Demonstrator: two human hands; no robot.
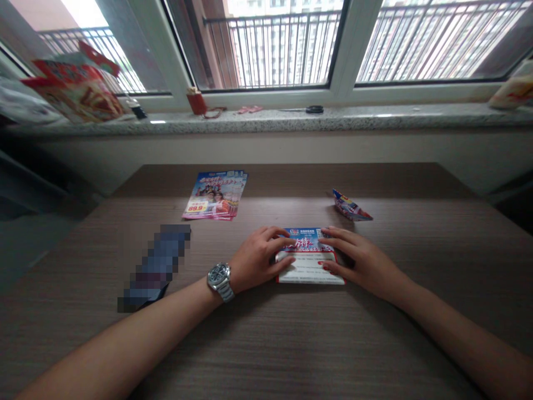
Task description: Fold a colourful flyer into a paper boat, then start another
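A glossy blue-and-white flyer (310,258), with a white lower part, lies flat on the wooden table (266,339) in front of me. My left hand (257,259), with a steel wristwatch (220,281) on its wrist, presses the flyer's left side with its fingertips. My right hand (358,261) lies on the flyer's right side, its fingers curved over the edge. A stack of similar printed flyers (214,195) lies beyond my left hand. A folded paper piece (350,205) lies beyond my right hand.
A pixelated, unreadable object (154,269) lies on the table left of my left arm. Behind the table, a granite windowsill (266,121) holds scissors (308,109), a red cup (196,102) and colourful packets (75,89). The far table edge meets the wall.
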